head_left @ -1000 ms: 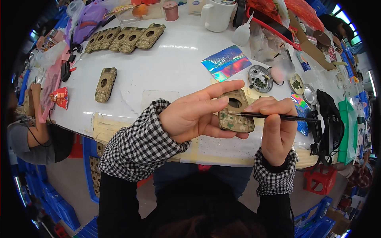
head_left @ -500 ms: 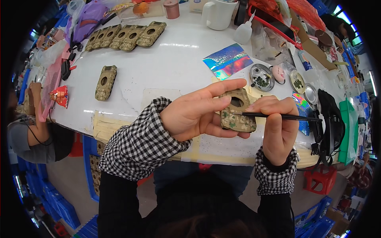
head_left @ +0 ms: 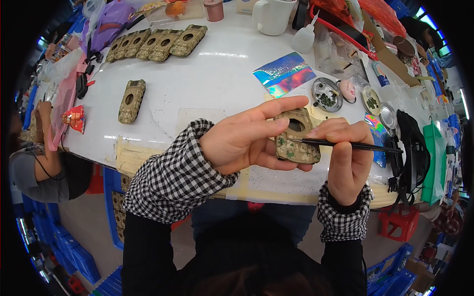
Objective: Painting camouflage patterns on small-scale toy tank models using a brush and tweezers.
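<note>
My left hand (head_left: pixel 249 133) holds a camouflage model tank hull (head_left: pixel 297 150) with a round hole in its top. The thumb rests on the hull's near left edge, and the other fingers reach above and underneath it. A slim black paintbrush (head_left: pixel 365 146) is pinched in my right hand (head_left: pixel 348 153), its pale tip over the hull's green-patched end, beside my left thumb. Whether the tip touches the surface is too small to tell. Fingers of my right hand rest against the hull's right edge. Another such hull (head_left: pixel 132 101) lies alone on the left of the table.
Several more hulls (head_left: pixel 163 45) stand in a row at the back left. Right of my hands are a round metal dish (head_left: pixel 327 94) with dark green bits, a shiny holographic sheet (head_left: pixel 284 74), a squeeze bottle (head_left: pixel 304 38) and a white mug (head_left: pixel 273 17). A person sits at far left.
Both hands stay nearly in place, with the hull and paintbrush still held. The hull has shifted very slightly to the right.
</note>
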A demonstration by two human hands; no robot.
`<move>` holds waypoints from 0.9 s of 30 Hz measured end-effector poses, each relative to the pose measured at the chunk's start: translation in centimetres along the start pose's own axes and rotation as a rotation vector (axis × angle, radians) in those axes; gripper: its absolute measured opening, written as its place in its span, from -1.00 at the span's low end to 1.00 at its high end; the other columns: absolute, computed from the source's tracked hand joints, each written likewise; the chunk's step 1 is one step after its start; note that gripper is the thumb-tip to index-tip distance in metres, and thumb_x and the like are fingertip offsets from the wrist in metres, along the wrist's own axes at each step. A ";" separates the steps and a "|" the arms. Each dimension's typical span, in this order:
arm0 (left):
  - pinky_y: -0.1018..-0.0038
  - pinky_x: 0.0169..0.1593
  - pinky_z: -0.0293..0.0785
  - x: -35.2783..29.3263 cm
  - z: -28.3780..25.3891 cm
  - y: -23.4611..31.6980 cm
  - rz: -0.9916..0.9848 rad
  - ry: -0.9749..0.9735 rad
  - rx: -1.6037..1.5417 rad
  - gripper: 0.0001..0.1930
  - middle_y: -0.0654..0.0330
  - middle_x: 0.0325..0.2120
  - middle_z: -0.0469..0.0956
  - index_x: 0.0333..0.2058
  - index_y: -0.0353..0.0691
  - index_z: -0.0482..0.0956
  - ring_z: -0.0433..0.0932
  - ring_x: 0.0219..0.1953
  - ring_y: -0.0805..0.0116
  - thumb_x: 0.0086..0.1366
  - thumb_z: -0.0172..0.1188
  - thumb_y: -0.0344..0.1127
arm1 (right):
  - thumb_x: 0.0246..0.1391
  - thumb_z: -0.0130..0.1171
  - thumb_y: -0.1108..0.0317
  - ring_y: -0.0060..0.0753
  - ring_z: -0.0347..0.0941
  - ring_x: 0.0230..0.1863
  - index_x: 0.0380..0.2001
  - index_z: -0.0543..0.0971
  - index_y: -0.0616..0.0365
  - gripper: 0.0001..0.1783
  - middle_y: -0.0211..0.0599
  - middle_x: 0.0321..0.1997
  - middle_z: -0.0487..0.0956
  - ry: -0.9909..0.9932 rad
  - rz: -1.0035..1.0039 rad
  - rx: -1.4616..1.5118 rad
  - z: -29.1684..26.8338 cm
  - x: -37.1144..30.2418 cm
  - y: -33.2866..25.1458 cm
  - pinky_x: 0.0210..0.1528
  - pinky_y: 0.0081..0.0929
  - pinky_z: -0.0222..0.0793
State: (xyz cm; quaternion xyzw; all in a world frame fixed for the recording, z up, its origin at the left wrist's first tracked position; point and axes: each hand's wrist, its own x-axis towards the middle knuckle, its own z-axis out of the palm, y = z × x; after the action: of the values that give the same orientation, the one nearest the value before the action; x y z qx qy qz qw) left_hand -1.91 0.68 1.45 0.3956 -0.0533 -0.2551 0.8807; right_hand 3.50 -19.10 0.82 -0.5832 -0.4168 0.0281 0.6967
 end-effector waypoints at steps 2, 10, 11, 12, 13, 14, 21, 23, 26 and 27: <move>0.50 -0.11 0.59 0.0 0.0 0.0 0.000 0.000 0.000 -0.43 0.07 0.12 0.26 0.31 -0.13 -0.11 0.53 -0.07 0.15 0.40 -0.18 -0.17 | 0.21 -0.01 0.38 -0.34 0.45 -0.21 -0.28 0.38 0.25 -0.86 -0.06 -0.27 0.55 -0.002 -0.002 -0.009 0.0 0.0 0.0 -0.08 -0.43 0.36; 0.51 -0.11 0.59 -0.1 0.1 0.0 0.002 0.009 0.002 -0.42 0.08 0.12 0.26 0.31 -0.13 -0.11 0.53 -0.07 0.17 0.40 -0.17 -0.17 | 0.21 0.00 0.38 -0.35 0.45 -0.22 -0.28 0.38 0.24 -0.87 -0.07 -0.27 0.55 -0.002 -0.003 -0.026 0.0 0.0 0.0 -0.09 -0.44 0.35; 0.51 -0.11 0.59 0.0 0.1 0.0 0.002 0.008 0.002 -0.42 0.08 0.12 0.26 0.31 -0.13 -0.11 0.53 -0.07 0.17 0.40 -0.17 -0.17 | 0.21 0.00 0.38 -0.35 0.45 -0.22 -0.28 0.38 0.24 -0.86 -0.07 -0.27 0.55 -0.003 -0.002 -0.026 0.0 0.0 0.0 -0.09 -0.44 0.35; 0.51 -0.11 0.59 0.0 0.1 0.0 0.003 0.007 0.003 -0.42 0.09 0.12 0.26 0.31 -0.13 -0.11 0.53 -0.07 0.17 0.40 -0.17 -0.17 | 0.21 0.00 0.38 -0.35 0.45 -0.22 -0.28 0.38 0.24 -0.86 -0.07 -0.27 0.55 -0.005 -0.002 -0.026 0.0 0.0 0.0 -0.09 -0.44 0.35; 0.51 -0.11 0.59 0.0 0.1 0.0 0.003 0.004 0.004 -0.42 0.09 0.12 0.26 0.31 -0.13 -0.11 0.53 -0.06 0.17 0.40 -0.17 -0.17 | 0.21 0.00 0.38 -0.35 0.45 -0.22 -0.28 0.38 0.24 -0.86 -0.07 -0.27 0.55 -0.007 -0.001 -0.026 -0.1 0.0 0.0 -0.09 -0.44 0.35; 0.51 -0.11 0.59 0.0 0.0 0.0 0.004 0.002 0.004 -0.42 0.09 0.12 0.26 0.31 -0.13 -0.11 0.53 -0.06 0.17 0.40 -0.17 -0.17 | 0.21 0.00 0.38 -0.35 0.45 -0.21 -0.28 0.38 0.24 -0.86 -0.07 -0.27 0.55 -0.006 -0.003 -0.027 0.0 0.0 0.0 -0.09 -0.43 0.35; 0.46 -0.11 0.59 -0.1 0.1 0.1 0.004 0.003 -0.014 -0.40 0.04 0.12 0.25 0.31 -0.16 -0.12 0.52 -0.05 0.07 0.36 -0.15 -0.23 | 0.21 -0.01 0.36 -0.31 0.46 -0.20 -0.26 0.36 0.25 -0.84 -0.04 -0.26 0.54 0.017 -0.008 0.006 0.0 -0.1 0.2 -0.08 -0.41 0.36; 0.43 -0.09 0.59 0.0 -0.3 0.1 0.000 -0.024 -0.114 -0.35 -0.01 0.13 0.24 0.30 -0.20 -0.12 0.51 -0.05 -0.01 0.29 -0.12 -0.29 | 0.21 -0.01 0.36 -0.30 0.47 -0.20 -0.25 0.35 0.26 -0.84 -0.02 -0.25 0.54 0.026 0.000 0.029 0.1 -0.1 0.2 -0.08 -0.40 0.36; 0.37 -0.08 0.59 0.0 -0.5 0.0 0.007 -0.037 -0.146 -0.28 -0.08 0.12 0.24 0.30 -0.24 -0.13 0.50 -0.05 -0.11 0.18 -0.08 -0.34 | 0.21 -0.02 0.37 -0.30 0.47 -0.20 -0.25 0.35 0.26 -0.84 -0.02 -0.25 0.54 0.009 -0.002 0.033 0.1 -0.2 0.1 -0.08 -0.40 0.36; 0.36 -0.07 0.59 0.0 -0.6 -0.1 0.012 -0.036 -0.137 -0.26 -0.10 0.12 0.23 0.30 -0.26 -0.13 0.49 -0.05 -0.14 0.15 -0.07 -0.36 | 0.21 -0.02 0.37 -0.30 0.47 -0.20 -0.25 0.35 0.26 -0.84 -0.03 -0.25 0.54 -0.001 -0.006 0.027 0.1 -0.2 0.1 -0.08 -0.40 0.36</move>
State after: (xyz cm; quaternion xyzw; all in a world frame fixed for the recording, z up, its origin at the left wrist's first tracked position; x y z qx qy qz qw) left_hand -1.74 1.03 0.98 0.3293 -0.0540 -0.2600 0.9061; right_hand 3.34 -19.07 0.65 -0.5724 -0.4187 0.0319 0.7043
